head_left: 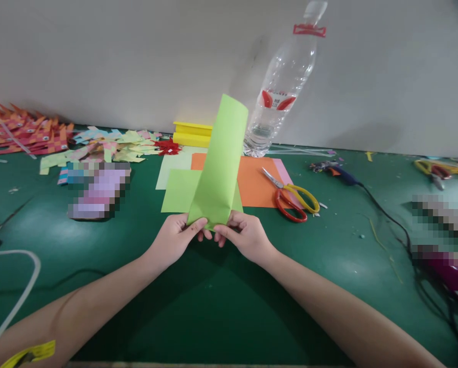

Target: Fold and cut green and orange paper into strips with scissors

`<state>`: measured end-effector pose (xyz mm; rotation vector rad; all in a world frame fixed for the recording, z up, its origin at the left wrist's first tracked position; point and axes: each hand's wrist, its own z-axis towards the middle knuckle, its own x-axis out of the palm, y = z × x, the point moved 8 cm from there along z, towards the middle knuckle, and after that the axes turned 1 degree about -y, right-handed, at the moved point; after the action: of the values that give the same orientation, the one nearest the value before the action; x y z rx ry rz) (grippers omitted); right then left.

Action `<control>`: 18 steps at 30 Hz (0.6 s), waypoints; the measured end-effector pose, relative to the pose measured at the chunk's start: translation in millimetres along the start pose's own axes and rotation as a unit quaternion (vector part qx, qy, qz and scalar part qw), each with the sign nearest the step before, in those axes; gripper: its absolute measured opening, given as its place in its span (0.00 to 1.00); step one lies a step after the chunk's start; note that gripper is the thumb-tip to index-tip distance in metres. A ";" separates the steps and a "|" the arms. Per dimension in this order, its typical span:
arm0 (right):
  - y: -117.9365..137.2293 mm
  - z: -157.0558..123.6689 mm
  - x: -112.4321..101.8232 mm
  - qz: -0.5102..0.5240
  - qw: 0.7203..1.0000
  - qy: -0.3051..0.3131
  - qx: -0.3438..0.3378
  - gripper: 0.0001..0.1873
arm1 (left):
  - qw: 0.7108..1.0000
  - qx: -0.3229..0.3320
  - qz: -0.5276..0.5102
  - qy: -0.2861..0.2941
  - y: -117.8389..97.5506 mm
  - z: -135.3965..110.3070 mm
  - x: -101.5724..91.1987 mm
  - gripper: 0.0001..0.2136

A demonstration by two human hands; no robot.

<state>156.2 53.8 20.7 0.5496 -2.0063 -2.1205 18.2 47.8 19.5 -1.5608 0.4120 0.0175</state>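
A bright green sheet of paper [223,158], folded lengthwise, stands tilted up above the table between my hands. My left hand [179,232] pinches its lower left corner, thumb in front and fingers behind. At the lower right corner my right hand [244,232] grips the same paper in a like pinch. Behind it lie a flat green sheet [179,191] and an orange sheet [252,189], partly hidden by the raised paper. Scissors [292,197] with one red and one yellow handle rest slightly open on the orange sheet's right side.
A plastic bottle [278,87] leans toward the wall behind the sheets. Paper scraps [114,145] and folded orange paper pieces [33,130] lie at the back left, near a blurred phone [100,191]. A glue gun [340,173] with a cord lies at right.
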 end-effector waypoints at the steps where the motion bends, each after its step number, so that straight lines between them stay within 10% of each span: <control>1: -2.5 0.3 -0.8 -0.005 1.000 -0.008 0.009 0.14 | 1.000 -0.006 0.011 -0.003 2.7 0.5 -0.7 0.17; 9: -6.1 -1.0 -8.6 -0.065 0.997 -0.035 0.016 0.16 | 0.999 -0.019 0.033 -0.007 5.7 1.1 -3.0 0.17; 18: 11.7 0.9 5.4 0.048 0.996 0.068 -0.038 0.13 | 0.987 -0.036 0.047 0.150 7.0 -3.7 22.1 0.18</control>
<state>149.4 51.7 31.5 0.5572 -1.8324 -2.0354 36.0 39.0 7.1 -1.6180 0.7283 -0.1322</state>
